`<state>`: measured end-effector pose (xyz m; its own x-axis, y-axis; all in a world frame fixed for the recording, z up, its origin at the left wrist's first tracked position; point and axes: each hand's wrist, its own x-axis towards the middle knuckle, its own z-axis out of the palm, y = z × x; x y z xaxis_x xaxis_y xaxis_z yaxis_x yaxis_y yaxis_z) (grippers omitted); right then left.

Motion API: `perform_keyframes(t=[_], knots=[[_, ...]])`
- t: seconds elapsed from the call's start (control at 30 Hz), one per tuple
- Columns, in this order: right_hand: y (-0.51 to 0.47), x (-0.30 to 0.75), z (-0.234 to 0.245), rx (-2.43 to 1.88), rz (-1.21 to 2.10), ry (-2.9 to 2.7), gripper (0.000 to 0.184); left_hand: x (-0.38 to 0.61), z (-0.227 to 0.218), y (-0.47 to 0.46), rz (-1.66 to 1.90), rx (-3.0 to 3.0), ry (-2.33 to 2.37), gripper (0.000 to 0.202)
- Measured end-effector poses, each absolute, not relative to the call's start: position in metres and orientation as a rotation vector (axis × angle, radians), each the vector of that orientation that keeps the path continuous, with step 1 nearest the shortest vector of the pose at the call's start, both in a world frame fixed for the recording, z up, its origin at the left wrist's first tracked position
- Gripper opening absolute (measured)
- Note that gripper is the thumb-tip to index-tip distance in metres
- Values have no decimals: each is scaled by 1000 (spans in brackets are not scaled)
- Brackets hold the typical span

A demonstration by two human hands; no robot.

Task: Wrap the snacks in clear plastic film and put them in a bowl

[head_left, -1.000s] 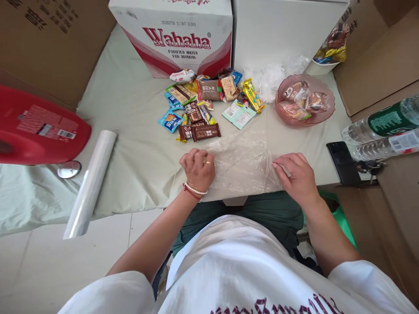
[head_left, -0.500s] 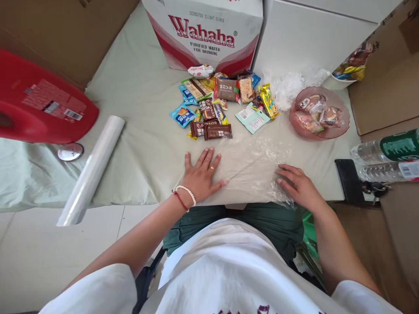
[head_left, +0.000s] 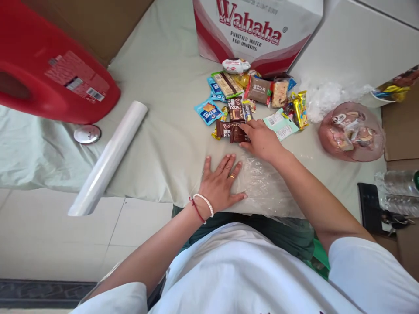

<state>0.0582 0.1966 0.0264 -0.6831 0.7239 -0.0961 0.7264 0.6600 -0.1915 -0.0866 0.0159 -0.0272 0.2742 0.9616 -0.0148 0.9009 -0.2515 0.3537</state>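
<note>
Head view
Left hand: the left hand (head_left: pixel 221 183) lies flat, palm down and fingers spread, on the near left edge of the clear plastic sheet (head_left: pixel 273 192), pinning it to the green tablecloth (head_left: pixel 163 131).
Right hand: the right hand (head_left: pixel 262 139) reaches past the sheet, its fingers bent onto a dark brown snack bar (head_left: pixel 233 133); the thumb is hidden, so I cannot tell whether the bar is gripped or only touched.
Bar's place: at the near edge of the snack pile (head_left: pixel 252 89), touching a second brown bar, just beyond the sheet's far edge.
Around: a roll of film (head_left: pixel 109 157) lies well to the left, a covered pink bowl (head_left: pixel 324 131) to the right, and a Wahaha box (head_left: pixel 258 30) stands behind the pile.
Doing it well: in my judgement, pinch this bar by its long edges so its neighbour stays put.
Sheet care: the flat palm looks the right hold; pressing evenly should stop the film creeping or wrinkling.
Risk: the reaching forearm crosses the sheet and could drag it.
</note>
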Motion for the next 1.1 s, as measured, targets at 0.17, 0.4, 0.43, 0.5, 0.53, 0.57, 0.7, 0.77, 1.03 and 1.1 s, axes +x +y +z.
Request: perform_keyframes(t=[0.17, 0.4, 0.43, 0.5, 0.53, 0.57, 0.7, 0.77, 1.03, 1.1], knots=[[212, 61, 32, 1202, -398, 2902, 54, -91, -28, 16, 373, 2226, 1647, 95], [222, 27, 19, 940, -286, 2902, 60, -93, -25, 18, 298, 2205, 1578, 75], [223, 22, 15, 924, -277, 2903, 59, -93, -26, 18, 297, 2209, 1580, 75], [225, 16, 14, 927, -275, 2924, 56, -93, -27, 17, 310, 2220, 1586, 77], [225, 17, 20, 945, -276, 2940, 55, -92, -27, 17, 319, 2224, 1591, 79], [224, 19, 30, 979, -273, 2959, 54, -92, -28, 16, 327, 2227, 1595, 81], [210, 50, 98, 1200, -178, 3129, 57, -90, -30, 16, 317, 2246, 1618, 86], [196, 79, 127, 1319, -138, 3197, 61, -90, -30, 16, 290, 2263, 1635, 86], [127, 168, 82, 1259, -397, 2606, 50, -85, -27, 19, 151, 2329, 1683, 86], [113, 169, 64, 1233, -398, 2496, 46, -85, -27, 19, 116, 2339, 1698, 87]])
